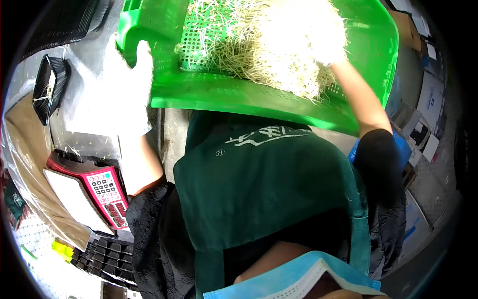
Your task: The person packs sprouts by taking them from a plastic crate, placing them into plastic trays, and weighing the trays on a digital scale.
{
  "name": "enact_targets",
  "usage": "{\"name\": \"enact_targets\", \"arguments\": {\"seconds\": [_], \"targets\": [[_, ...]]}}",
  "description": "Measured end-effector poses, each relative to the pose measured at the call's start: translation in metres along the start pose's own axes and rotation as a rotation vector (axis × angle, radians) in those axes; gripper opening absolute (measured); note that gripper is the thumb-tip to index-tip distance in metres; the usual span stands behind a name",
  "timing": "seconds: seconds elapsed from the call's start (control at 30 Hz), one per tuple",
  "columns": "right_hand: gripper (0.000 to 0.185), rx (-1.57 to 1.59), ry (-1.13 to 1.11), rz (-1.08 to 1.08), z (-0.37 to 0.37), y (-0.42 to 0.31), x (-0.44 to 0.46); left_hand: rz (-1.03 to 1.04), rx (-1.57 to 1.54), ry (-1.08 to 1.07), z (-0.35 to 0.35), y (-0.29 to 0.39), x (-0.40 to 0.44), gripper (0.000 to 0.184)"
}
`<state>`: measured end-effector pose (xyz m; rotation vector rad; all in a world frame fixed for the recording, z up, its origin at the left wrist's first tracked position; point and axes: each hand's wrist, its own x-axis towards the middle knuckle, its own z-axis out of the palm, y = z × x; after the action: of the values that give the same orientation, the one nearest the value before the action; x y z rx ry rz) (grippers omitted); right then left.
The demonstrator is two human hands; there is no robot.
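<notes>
A green plastic crate [224, 92] with a perforated bottom lies tilted before me, holding a heap of pale, thin sprouts [239, 60]. My left hand [132, 84], in a white glove, grips the crate's left rim, thumb on the inner side and fingers outside. Over the right part of the heap, my right hand [318, 47] reaches into the sprouts. Strong glare washes out that hand, so its fingers and anything in them cannot be made out.
Left of the crate, a black plastic tray [50, 89] with a few sprouts sits on the metal table [74, 134]. A red weighing scale [102, 192] stands nearer me. Stacked black trays [62, 22] fill the upper left; cardboard boxes [430, 99] lie at right.
</notes>
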<state>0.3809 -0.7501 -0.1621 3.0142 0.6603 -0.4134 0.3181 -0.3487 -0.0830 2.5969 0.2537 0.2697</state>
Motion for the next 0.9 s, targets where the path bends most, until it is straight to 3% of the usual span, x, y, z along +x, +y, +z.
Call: {"name": "enact_targets", "arguments": {"seconds": [0.23,0.3,0.43,0.5,0.57,0.73,0.8,0.9], "targets": [[0.065,-0.048,0.056,-0.111,-0.038,0.020,-0.012,0.059,-0.055,0.063,0.004,-0.008,0.003,0.061],[0.064,0.007,0.083,-0.131,-0.056,0.025,-0.010,0.023,-0.099,-0.031,-0.004,0.003,0.005,0.059],[0.063,0.453,0.021,0.075,-0.074,0.059,0.023,0.123,0.143,0.091,0.000,-0.002,0.005,0.053],[0.063,0.696,-0.039,0.134,-0.058,0.062,0.034,-0.059,-0.092,-0.032,-0.002,0.003,0.006,0.051],[0.062,0.831,-0.059,0.077,-0.026,0.049,0.031,-0.021,-0.086,-0.042,-0.006,0.010,0.008,0.051],[0.061,-0.017,0.017,0.038,-0.002,-0.031,-0.024,-0.060,0.055,-0.019,-0.002,0.007,0.004,0.051],[0.061,0.085,0.065,0.044,-0.004,-0.018,-0.015,-0.047,0.022,-0.023,-0.005,0.015,0.004,0.051],[0.060,0.524,0.100,0.051,-0.021,0.023,0.020,-0.029,0.043,-0.031,-0.012,0.024,0.003,0.051]]}}
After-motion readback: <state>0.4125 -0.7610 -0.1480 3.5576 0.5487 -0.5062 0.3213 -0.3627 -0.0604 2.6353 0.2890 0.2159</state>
